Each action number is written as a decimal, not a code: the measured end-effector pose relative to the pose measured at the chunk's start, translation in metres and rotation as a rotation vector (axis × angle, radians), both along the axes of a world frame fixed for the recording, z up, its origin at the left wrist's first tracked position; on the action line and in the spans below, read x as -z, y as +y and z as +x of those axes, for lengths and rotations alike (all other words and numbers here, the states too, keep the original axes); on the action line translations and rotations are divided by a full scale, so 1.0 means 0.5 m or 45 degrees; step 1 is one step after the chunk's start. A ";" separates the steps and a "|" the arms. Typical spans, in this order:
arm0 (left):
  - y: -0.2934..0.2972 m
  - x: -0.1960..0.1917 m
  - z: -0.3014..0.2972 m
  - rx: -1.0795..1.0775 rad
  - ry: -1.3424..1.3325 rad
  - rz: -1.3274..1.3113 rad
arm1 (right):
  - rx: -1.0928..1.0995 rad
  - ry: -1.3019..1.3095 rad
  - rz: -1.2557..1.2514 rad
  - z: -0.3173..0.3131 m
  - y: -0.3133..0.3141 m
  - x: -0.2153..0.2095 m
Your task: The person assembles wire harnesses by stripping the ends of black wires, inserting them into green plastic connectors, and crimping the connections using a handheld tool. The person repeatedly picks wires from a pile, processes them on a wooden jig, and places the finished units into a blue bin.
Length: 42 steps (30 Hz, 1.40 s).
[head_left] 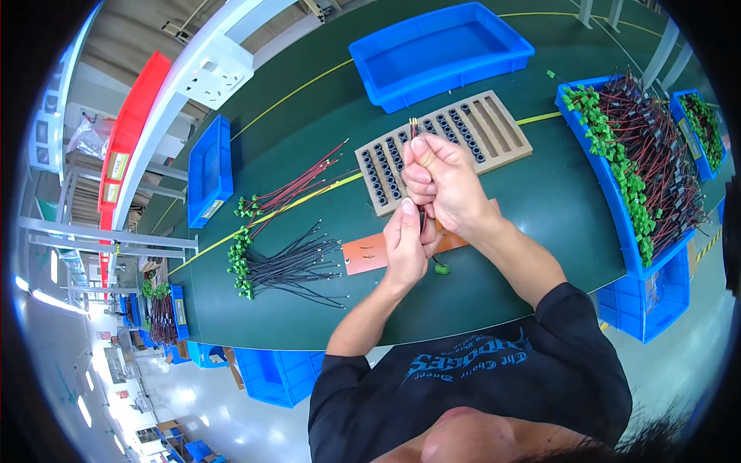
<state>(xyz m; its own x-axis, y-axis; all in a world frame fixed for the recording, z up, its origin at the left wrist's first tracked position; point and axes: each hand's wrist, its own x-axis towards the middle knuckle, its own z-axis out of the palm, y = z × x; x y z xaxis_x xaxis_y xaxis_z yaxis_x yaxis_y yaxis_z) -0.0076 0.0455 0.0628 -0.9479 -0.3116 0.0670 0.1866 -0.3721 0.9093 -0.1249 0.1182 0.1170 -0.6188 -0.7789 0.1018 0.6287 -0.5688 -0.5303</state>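
Both my hands are closed around a few thin wires (414,128), held over the middle of the green table. Metal-coloured wire tips stick up above my right hand (448,179), whose fingers are curled tight. Just below it, my left hand (406,241) pinches a darker length of the same wires. A green connector (442,269) hangs beneath the hands, seemingly at the wires' lower end. Behind them lies a wooden rack (515,145) with rows of small black round parts, partly covered by my right hand. An orange board (361,256) lies flat under my hands.
To the left lie bundles of red wires (297,185) and black wires (289,266) with green connectors. A blue tray (448,58) stands behind the rack. On the right, a blue bin (598,174) is heaped with wired connectors. Another blue bin (210,174) stands far left.
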 end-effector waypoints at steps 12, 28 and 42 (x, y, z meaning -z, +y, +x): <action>-0.002 -0.050 0.045 0.053 -0.187 -0.409 | 0.237 0.640 0.215 -0.039 0.022 -0.012; 0.002 -0.021 0.041 0.137 -0.075 0.153 | 0.415 0.689 0.229 -0.031 0.036 -0.015; 0.023 -0.026 0.029 0.197 -0.075 0.354 | 0.351 0.773 0.397 -0.034 0.054 0.000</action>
